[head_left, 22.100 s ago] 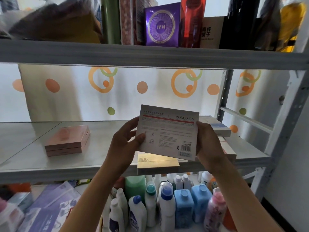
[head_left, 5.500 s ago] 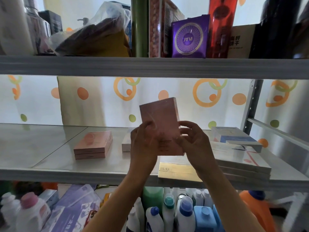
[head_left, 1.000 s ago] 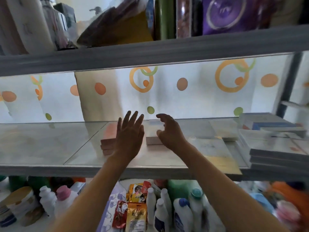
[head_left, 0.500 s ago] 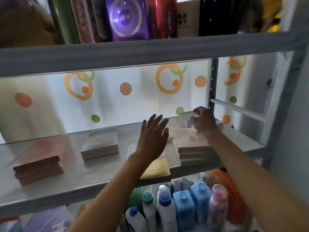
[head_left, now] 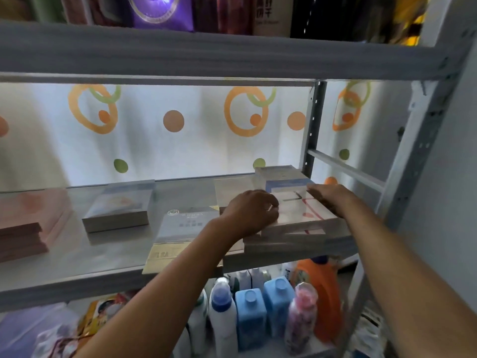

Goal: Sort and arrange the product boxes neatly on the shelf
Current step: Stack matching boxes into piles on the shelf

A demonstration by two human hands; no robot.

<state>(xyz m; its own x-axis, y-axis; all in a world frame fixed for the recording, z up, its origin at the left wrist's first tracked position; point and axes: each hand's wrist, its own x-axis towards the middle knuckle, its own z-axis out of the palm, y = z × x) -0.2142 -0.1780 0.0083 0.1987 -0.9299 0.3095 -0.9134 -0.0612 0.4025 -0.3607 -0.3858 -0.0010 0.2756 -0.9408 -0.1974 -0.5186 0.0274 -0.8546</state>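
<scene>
Both hands reach onto the middle shelf [head_left: 77, 275]: the left hand [head_left: 251, 211] curls its fingers on the near left edge of the top white box [head_left: 307, 215] of a flat stack at the right, and the right hand [head_left: 329, 196] lies flat along its right side. A grey box [head_left: 118, 210] and a pink stack [head_left: 25, 226] sit further left, with bottles [head_left: 250, 316] on the shelf below.

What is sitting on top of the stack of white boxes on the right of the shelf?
A small blue and white box sits at the back of the stack of white boxes. Both hands rest there too, left hand and right hand, covering part of the top.
</scene>
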